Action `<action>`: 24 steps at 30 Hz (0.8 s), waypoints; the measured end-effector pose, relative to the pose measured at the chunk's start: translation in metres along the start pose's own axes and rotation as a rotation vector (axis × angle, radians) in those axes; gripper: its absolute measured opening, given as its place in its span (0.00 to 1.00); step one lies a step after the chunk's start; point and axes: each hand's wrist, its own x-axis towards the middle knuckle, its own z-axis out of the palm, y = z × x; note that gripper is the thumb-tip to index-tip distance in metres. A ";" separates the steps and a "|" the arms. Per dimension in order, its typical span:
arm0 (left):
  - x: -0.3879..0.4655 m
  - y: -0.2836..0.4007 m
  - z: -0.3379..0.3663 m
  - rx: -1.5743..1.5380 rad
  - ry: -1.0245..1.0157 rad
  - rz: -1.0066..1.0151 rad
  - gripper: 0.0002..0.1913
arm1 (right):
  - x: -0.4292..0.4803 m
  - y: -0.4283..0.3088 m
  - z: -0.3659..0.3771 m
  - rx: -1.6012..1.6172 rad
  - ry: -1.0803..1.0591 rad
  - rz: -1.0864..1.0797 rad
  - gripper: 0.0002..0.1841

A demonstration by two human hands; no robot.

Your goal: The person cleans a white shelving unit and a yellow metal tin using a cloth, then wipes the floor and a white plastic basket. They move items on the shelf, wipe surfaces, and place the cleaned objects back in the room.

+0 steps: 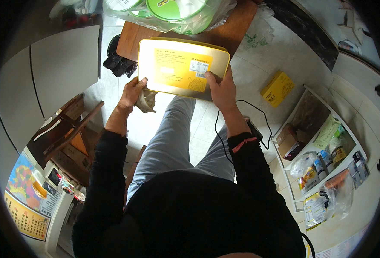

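Note:
A flat golden-yellow metal tin (pixel 180 69) with rounded corners is held up between my two hands, its face with a printed yellow label towards me. My left hand (pixel 133 92) grips its lower left corner and also has a crumpled grey-brown cloth (pixel 145 101) hanging beneath. At the right edge my right hand (pixel 222 87) holds the tin, thumb on the face and the fingers mostly hidden behind. Beyond the tin, a clear plastic bag (pixel 193 30) with green-lidded round containers rests on a brown wooden table (pixel 238 19).
A yellow box (pixel 277 88) lies on the tiled floor at the right. Near it stands a white shelf unit (pixel 333 116) with packets and bottles. A wooden chair (pixel 77 129) is at the left, black plastic trays (pixel 119 66) by the table, and a black cable (pixel 262 113) near my right leg.

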 end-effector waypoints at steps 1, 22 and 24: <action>0.000 0.002 0.001 0.001 0.006 -0.013 0.27 | 0.002 -0.002 0.001 0.027 -0.013 0.042 0.36; 0.099 0.042 -0.080 -0.082 0.487 0.298 0.25 | 0.009 0.016 0.002 0.029 0.006 0.021 0.23; 0.110 0.055 -0.090 0.124 0.617 0.410 0.30 | 0.009 0.015 0.000 0.052 0.021 0.026 0.22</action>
